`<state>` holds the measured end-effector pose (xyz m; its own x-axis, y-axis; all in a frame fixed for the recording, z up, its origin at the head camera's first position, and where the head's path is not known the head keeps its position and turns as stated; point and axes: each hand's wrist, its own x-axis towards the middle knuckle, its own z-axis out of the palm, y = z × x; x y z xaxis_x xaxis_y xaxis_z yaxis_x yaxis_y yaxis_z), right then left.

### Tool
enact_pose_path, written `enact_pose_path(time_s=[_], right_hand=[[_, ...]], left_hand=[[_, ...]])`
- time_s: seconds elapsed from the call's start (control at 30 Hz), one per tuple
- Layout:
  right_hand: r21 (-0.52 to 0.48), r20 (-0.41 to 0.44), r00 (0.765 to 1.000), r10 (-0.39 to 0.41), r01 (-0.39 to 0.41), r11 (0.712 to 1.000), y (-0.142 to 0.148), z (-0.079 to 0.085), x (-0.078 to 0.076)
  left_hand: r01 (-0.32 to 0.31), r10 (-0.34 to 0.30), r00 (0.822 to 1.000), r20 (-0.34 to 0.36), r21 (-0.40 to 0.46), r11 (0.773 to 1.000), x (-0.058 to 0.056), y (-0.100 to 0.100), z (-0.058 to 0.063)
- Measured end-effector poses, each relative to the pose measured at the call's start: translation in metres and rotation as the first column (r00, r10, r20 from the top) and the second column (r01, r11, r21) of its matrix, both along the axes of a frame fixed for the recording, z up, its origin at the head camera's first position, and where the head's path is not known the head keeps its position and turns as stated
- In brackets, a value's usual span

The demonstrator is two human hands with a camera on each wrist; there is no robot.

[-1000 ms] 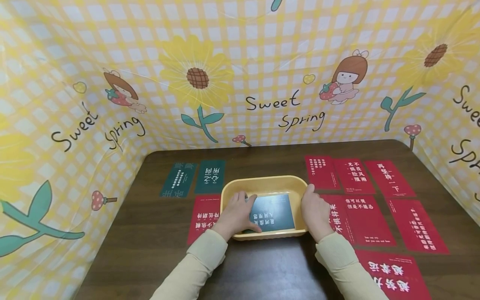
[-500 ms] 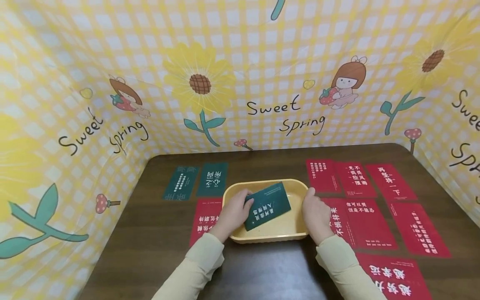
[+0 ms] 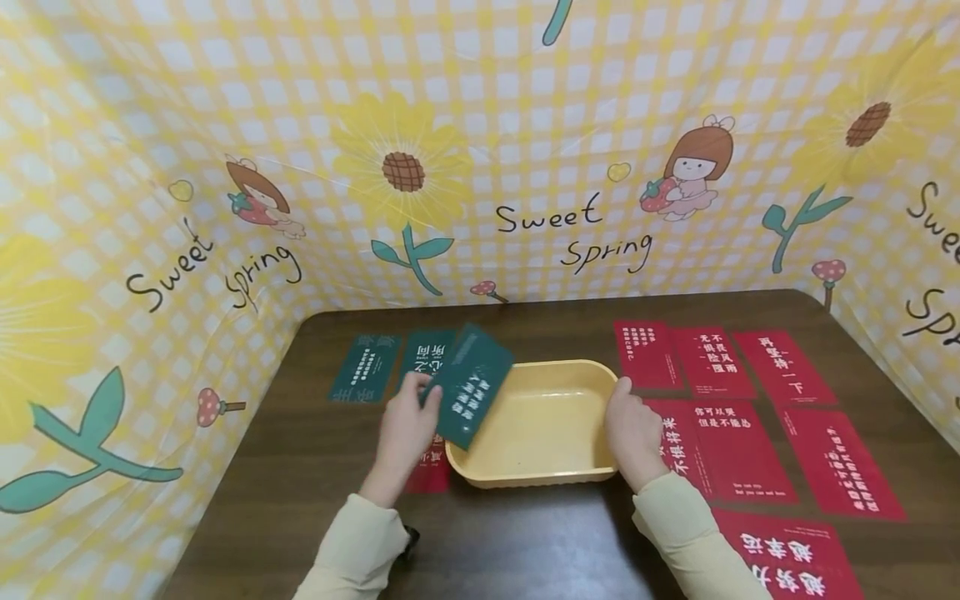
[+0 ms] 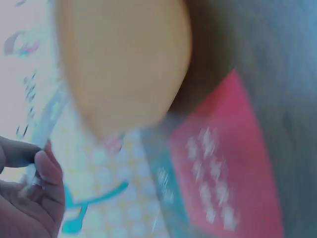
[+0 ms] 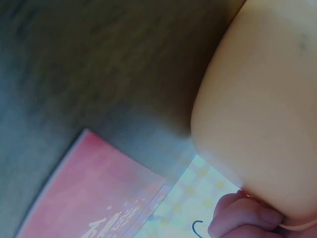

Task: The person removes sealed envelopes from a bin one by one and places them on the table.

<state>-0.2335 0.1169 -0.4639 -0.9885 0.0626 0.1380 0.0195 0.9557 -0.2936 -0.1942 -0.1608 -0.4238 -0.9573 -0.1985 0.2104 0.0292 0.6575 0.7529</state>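
Note:
My left hand [image 3: 405,429] pinches a dark green card [image 3: 477,379] with white writing by its left edge. Tilted, the card overlaps the left end of a yellow plastic tray [image 3: 551,429] in the head view. In the left wrist view, thumb and fingers [image 4: 47,168] meet on the card, seen edge-on and blurred. My right hand [image 3: 633,429] grips the tray's right end, thumb on the rim; curled fingers [image 5: 242,218] show beneath it in the right wrist view. Nothing lies on the visible part of the tray's floor.
Two green cards [image 3: 365,368] lie at the back left, one partly covered. A red card [image 3: 429,477] lies beside the tray's left end, partly hidden. Several red cards [image 3: 742,454] cover the table's right side. A checked yellow cloth [image 3: 555,125] surrounds the brown table [image 3: 525,533].
My left hand has lifted the green card out of the tray and moved it left, over the tray's left rim. The right hand has stayed on the tray.

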Motion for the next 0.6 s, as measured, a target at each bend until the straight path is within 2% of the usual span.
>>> enact_pose_path(time_s=[0.13,0.3,0.43,0.6], right_hand=[[0.003,0.001,1.000,0.002,-0.002,1.000,-0.001,0.001,0.001],[0.004,0.003,1.000,0.007,-0.007,1.000,-0.002,0.002,0.001],[0.010,0.009,1.000,0.009,-0.009,1.000,-0.002,0.002,0.000],[0.007,0.017,1.000,0.008,-0.008,1.000,-0.001,0.003,-0.001]], left_hand=[[-0.086,0.087,0.995,0.044,-0.005,0.996,0.009,-0.030,0.009],[-0.176,0.177,0.979,0.096,-0.018,0.984,0.024,-0.068,0.009],[-0.218,0.223,0.952,0.209,-0.048,0.975,0.036,-0.097,0.003],[-0.224,0.228,0.915,0.334,-0.051,0.973,0.044,-0.124,-0.009]])
